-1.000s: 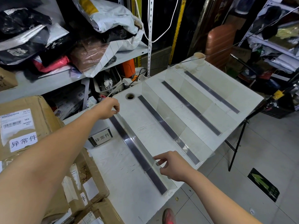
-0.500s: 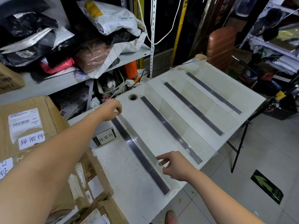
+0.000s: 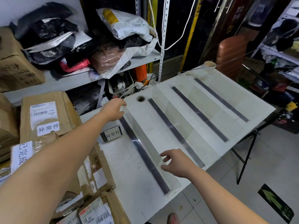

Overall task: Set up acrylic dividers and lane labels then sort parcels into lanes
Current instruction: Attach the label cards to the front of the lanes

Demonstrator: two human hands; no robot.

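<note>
A clear acrylic divider (image 3: 142, 136) stands along the leftmost dark strip (image 3: 159, 180) of the white table (image 3: 126, 172). My left hand (image 3: 112, 110) pinches the divider's far top corner. At the near end, my right hand (image 3: 176, 162) has thumb and fingers loosely around the top edge. Another clear divider (image 3: 179, 122) stands on the strip to the right. A small lane label (image 3: 112, 135) with printed characters sits on the table left of the held divider. Labelled cardboard parcels (image 3: 47, 115) are stacked at the left.
A metal shelf (image 3: 77, 78) behind the table holds several bagged parcels. The table has a round hole (image 3: 140, 98) and a tape roll (image 3: 209, 64) at its far corner. Black stand legs (image 3: 247, 152) and a green floor arrow (image 3: 275, 202) are at the right.
Both hands stay at the divider's ends. My left hand's fingers have loosened from a tight pinch, and my right hand's fingers have spread a little. The view has shifted slightly.
</note>
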